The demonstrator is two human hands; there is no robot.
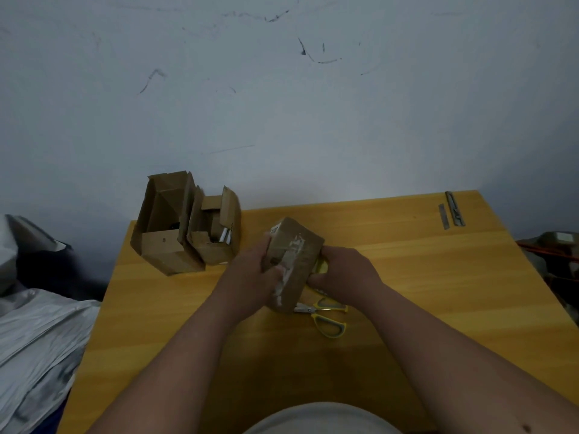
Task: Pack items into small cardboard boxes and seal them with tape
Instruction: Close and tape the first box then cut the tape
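Plastic sheeting (34,333): crinkled grey-white film is seen heaped beside the table's left edge.
Table (438,292): a smooth yellow wood-grain top is set against a scuffed pale wall (282,104).
Large open box (163,227): brown corrugated cardboard, tall and rectangular, is stood at the table's far-left corner with its 4 flaps raised; a dark item is glimpsed inside, too dim to be identified.
Smaller open box (216,230): creased cardboard with bent flaps is pressed against the large one's right side – white contents are partly shown.
Left hand (250,277): curled around the left face of the closed box, the thumb laid on its near face.
Closed box (293,261): a small brown carton is held tilted above the table's middle, between both hands; wrinkled whitish tape is run along its seam, and a label is seen at its top corner.
Right hand (341,274): wrapped round the box's right end, beside something yellow that cannot be made out.
Scissors (322,314): yellow-and-grey handles, metal blades – laid flat just below the box.
Metal strips (451,211): 2 thin grey bars are laid at the far-right corner.
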